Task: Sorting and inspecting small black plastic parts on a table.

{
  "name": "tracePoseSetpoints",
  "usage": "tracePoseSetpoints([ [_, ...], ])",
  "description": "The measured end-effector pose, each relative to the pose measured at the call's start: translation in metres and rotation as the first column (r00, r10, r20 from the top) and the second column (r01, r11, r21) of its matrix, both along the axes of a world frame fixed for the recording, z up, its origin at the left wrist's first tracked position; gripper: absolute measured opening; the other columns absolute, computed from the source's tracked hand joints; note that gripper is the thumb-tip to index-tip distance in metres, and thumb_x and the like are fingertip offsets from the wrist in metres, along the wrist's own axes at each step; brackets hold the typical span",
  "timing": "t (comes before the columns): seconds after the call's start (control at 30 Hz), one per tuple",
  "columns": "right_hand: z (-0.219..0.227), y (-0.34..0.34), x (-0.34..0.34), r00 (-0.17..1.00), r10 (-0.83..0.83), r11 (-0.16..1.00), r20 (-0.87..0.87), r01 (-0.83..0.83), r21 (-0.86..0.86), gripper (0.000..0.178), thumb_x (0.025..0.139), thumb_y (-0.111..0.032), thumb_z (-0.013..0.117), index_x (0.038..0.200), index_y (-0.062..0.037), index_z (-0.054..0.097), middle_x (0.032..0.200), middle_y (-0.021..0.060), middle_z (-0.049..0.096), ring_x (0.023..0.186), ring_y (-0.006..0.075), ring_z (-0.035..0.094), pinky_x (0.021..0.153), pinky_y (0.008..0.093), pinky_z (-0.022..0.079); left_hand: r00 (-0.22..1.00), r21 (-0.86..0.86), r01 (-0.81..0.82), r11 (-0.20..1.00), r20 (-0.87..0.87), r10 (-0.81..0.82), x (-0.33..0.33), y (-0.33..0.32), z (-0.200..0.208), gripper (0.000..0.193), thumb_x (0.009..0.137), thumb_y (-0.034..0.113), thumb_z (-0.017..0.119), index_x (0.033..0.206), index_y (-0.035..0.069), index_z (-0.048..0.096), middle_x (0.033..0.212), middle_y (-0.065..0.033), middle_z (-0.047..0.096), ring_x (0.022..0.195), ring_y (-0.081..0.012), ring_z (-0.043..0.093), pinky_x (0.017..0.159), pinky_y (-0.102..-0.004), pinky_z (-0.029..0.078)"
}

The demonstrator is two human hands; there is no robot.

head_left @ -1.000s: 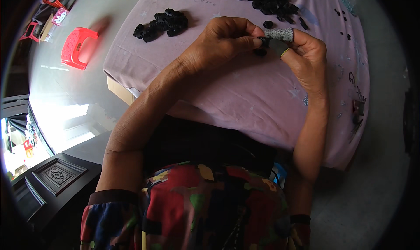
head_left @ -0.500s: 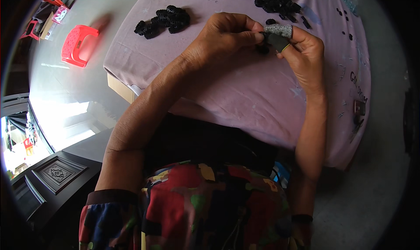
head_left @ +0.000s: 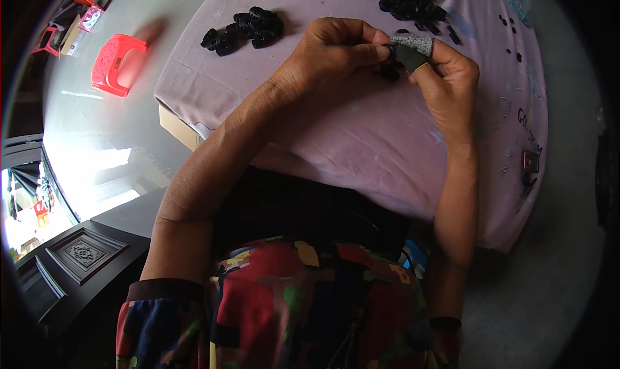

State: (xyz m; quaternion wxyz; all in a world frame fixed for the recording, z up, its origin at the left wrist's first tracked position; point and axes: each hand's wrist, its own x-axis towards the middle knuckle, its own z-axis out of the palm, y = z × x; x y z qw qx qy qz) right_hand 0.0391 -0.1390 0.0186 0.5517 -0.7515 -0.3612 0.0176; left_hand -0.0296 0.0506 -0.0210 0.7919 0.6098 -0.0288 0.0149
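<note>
Over the far part of a pink cloth-covered table (head_left: 323,156), my two hands meet at a small black part (head_left: 391,51). My left hand (head_left: 332,51) is closed, pinching it between thumb and forefinger. From the other side my right hand (head_left: 452,88) presses on it, also closed. Its forefinger wears a grey knitted finger cover (head_left: 418,44), and its thumb a dark cover with a yellow edge (head_left: 410,59). Just under the fingertips shows another black piece (head_left: 389,73). The held part's exact kind is too small and covered to tell.
A cluster of ridged black pieces (head_left: 248,28) lies left of my hands. Beyond them is a bigger black heap (head_left: 403,0). Loose black bits and a phone-like object (head_left: 530,161) lie along the right side. A red plastic stool (head_left: 116,65) stands on the floor at left.
Both hands stay at nearly the same spot, still pinching the black part. My right thumb and forefinger have shifted slightly against it.
</note>
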Motion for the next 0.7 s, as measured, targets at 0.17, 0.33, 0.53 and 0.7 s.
tracePoseSetpoints([
  [0.17,-0.009,0.009,-0.001,0.981,-0.03,0.999,0.192,0.027,0.02,0.006,0.088,-0.004,0.07,0.091,0.0002,0.071,0.067,0.0008,0.062,0.062,0.0035,0.054,0.056,0.0216,0.044,0.994,-0.139,-0.037,0.99,-0.108,0.022,-0.001,-0.001,0.003,0.022,0.097,0.016,0.069,0.114,0.002,0.069,0.103,-0.0029,0.071,0.096,-0.0101,0.067,0.09,-0.0236,0.053],
  [0.33,-0.008,0.009,-0.003,0.962,-0.005,0.999,0.273,0.018,-0.044,0.014,0.081,-0.004,0.078,0.09,-0.0001,0.067,0.069,0.0019,0.063,0.061,0.0081,0.06,0.057,0.0236,0.05,0.992,-0.29,0.028,0.956,-0.111,-0.063,-0.003,0.001,0.009,0.024,0.097,0.015,0.068,0.116,0.002,0.069,0.108,-0.0036,0.071,0.101,-0.0121,0.067,0.094,-0.0266,0.053],
  [0.53,-0.004,0.016,-0.013,0.886,-0.104,0.975,0.452,0.181,-0.13,0.022,0.075,0.0,0.08,0.093,0.0003,0.068,0.076,0.0051,0.065,0.064,0.0124,0.065,0.058,0.0254,0.054,0.988,-0.293,0.013,0.956,-0.141,-0.057,-0.004,0.0,0.011,0.024,0.096,0.015,0.068,0.117,0.003,0.069,0.109,-0.0034,0.071,0.102,-0.0122,0.067,0.096,-0.0276,0.052],
  [0.7,-0.007,0.017,-0.014,0.874,-0.128,0.983,0.469,0.176,-0.06,0.031,0.073,0.003,0.078,0.103,-0.0003,0.071,0.081,0.0084,0.069,0.066,0.0175,0.068,0.058,0.0283,0.055,0.989,-0.286,0.024,0.958,-0.133,-0.064,-0.003,-0.003,0.01,0.025,0.097,0.016,0.067,0.118,0.003,0.068,0.11,-0.0033,0.071,0.103,-0.0128,0.067,0.097,-0.0276,0.051],
])
